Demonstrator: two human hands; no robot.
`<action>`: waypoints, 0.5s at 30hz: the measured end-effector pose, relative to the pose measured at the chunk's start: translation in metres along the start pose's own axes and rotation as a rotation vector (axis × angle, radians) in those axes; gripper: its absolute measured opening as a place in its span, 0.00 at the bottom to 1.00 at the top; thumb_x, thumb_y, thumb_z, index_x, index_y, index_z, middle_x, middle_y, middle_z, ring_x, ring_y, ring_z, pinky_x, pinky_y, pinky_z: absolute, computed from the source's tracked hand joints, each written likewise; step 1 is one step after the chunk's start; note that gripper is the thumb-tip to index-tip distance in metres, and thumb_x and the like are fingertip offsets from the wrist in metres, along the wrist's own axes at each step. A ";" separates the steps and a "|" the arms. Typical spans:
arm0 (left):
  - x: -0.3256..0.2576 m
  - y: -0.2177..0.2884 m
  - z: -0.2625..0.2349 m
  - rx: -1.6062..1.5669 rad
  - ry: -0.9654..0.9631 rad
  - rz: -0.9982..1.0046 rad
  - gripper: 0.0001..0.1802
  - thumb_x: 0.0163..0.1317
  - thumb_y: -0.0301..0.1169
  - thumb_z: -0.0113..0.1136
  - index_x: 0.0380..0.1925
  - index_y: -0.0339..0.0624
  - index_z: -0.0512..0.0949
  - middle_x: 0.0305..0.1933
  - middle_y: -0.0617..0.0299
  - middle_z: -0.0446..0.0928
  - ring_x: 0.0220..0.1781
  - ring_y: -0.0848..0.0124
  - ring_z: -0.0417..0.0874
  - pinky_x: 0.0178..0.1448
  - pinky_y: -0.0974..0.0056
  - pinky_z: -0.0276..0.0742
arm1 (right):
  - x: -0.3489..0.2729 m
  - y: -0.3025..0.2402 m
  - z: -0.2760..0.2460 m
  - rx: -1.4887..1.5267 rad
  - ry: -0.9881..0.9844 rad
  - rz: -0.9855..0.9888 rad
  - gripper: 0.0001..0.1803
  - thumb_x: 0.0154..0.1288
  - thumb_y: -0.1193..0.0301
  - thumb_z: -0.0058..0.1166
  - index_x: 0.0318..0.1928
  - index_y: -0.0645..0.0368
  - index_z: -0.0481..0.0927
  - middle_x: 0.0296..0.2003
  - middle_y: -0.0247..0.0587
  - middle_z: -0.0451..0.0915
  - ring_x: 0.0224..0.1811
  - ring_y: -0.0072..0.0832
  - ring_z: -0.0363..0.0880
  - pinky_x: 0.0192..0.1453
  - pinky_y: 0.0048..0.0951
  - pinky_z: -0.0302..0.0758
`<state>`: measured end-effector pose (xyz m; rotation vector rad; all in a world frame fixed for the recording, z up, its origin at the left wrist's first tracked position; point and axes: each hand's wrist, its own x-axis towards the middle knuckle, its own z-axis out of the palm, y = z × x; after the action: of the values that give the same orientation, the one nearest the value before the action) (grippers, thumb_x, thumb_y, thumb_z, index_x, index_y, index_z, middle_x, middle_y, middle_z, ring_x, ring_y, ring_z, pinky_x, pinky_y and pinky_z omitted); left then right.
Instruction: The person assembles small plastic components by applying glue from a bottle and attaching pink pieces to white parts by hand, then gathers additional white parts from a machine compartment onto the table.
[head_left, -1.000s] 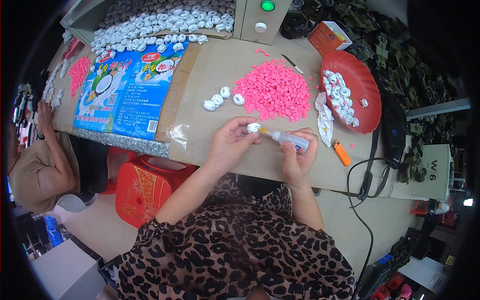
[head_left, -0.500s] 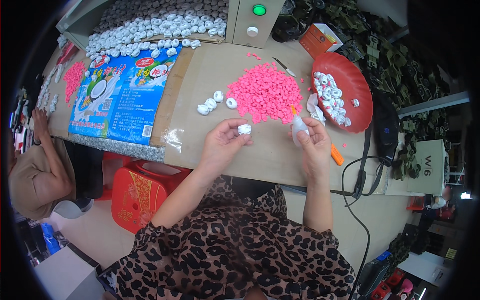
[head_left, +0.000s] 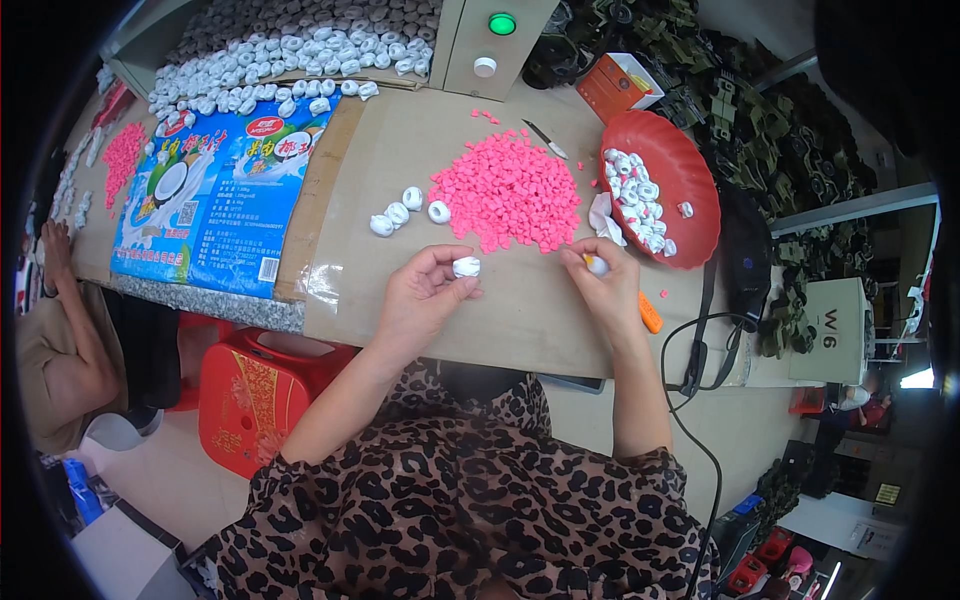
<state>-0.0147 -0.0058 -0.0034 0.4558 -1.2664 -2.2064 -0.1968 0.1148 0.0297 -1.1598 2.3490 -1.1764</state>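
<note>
Between its thumb and fingers my left hand [head_left: 428, 290] pinches a small white rounded piece [head_left: 466, 267], which looks like a tiny moulded part with a hollow. My right hand [head_left: 606, 285] is closed around a small translucent squeeze bottle [head_left: 598, 266] with a yellow-orange tip, mostly hidden by the fingers. Its thumb and forefinger come together at the near right edge of a heap of small pink pieces [head_left: 510, 190]; whether they pinch a piece, I cannot tell. Left of the heap lie several like white pieces [head_left: 397, 213]. A crumpled white tissue [head_left: 606, 220] lies just beyond my right hand.
A red scalloped dish [head_left: 690, 215] holds several white pieces at the right. A knife [head_left: 545, 139] lies behind the heap, an orange-handled tool [head_left: 650, 313] near the front edge. White pieces crowd the shelf [head_left: 405, 85]. A co-worker's arm [head_left: 75, 300] rests at far left.
My right hand has turned its fingers toward the pink heap, and the bottle, upright before, is now tucked into the palm. My left hand still holds the white piece. The whole view has shifted slightly.
</note>
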 end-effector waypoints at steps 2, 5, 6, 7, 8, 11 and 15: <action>-0.001 0.000 0.001 0.007 0.003 0.016 0.12 0.53 0.19 0.50 0.40 0.33 0.67 0.34 0.62 0.71 0.36 0.77 0.73 0.42 0.70 0.73 | 0.002 -0.001 0.007 -0.086 0.052 -0.029 0.06 0.46 0.75 0.54 0.28 0.61 0.76 0.24 0.38 0.73 0.30 0.27 0.73 0.33 0.26 0.68; -0.001 0.001 0.001 0.006 -0.003 0.005 0.12 0.53 0.19 0.50 0.40 0.33 0.67 0.34 0.62 0.71 0.36 0.77 0.73 0.42 0.70 0.73 | 0.003 0.002 0.009 -0.193 0.082 -0.091 0.06 0.44 0.75 0.54 0.27 0.59 0.77 0.24 0.39 0.73 0.30 0.32 0.73 0.33 0.28 0.68; -0.001 0.000 0.002 0.005 -0.005 0.003 0.12 0.53 0.19 0.50 0.40 0.33 0.67 0.34 0.62 0.71 0.36 0.77 0.73 0.42 0.70 0.73 | 0.003 0.003 0.009 -0.213 0.058 -0.125 0.07 0.43 0.75 0.54 0.28 0.58 0.77 0.25 0.39 0.73 0.30 0.34 0.73 0.33 0.29 0.68; 0.000 -0.001 0.002 0.005 -0.010 0.000 0.12 0.53 0.19 0.50 0.40 0.33 0.67 0.34 0.62 0.71 0.36 0.77 0.73 0.42 0.70 0.73 | 0.004 0.003 0.008 -0.215 0.060 -0.123 0.07 0.43 0.75 0.54 0.28 0.58 0.77 0.25 0.39 0.73 0.30 0.34 0.73 0.33 0.29 0.68; -0.003 -0.001 0.001 0.007 -0.009 -0.005 0.13 0.53 0.19 0.50 0.40 0.33 0.67 0.34 0.62 0.71 0.37 0.77 0.73 0.42 0.70 0.73 | 0.004 0.003 0.007 -0.222 0.027 -0.138 0.08 0.43 0.75 0.54 0.29 0.58 0.77 0.25 0.39 0.73 0.30 0.34 0.73 0.33 0.29 0.68; -0.007 0.001 0.001 -0.005 0.003 -0.022 0.14 0.53 0.18 0.50 0.42 0.31 0.66 0.34 0.61 0.71 0.36 0.77 0.73 0.42 0.72 0.73 | 0.003 0.002 0.009 -0.290 -0.004 -0.176 0.08 0.43 0.75 0.53 0.29 0.57 0.78 0.26 0.39 0.73 0.30 0.34 0.73 0.33 0.30 0.68; -0.006 0.001 0.001 0.023 0.006 -0.005 0.14 0.53 0.19 0.50 0.42 0.31 0.66 0.34 0.61 0.71 0.36 0.77 0.73 0.42 0.71 0.73 | 0.004 0.002 0.010 -0.233 0.023 -0.196 0.07 0.45 0.76 0.54 0.30 0.59 0.77 0.25 0.36 0.75 0.28 0.27 0.74 0.32 0.25 0.69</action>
<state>-0.0098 -0.0016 -0.0020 0.4745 -1.2903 -2.1955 -0.1952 0.1067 0.0218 -1.4903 2.4873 -0.9971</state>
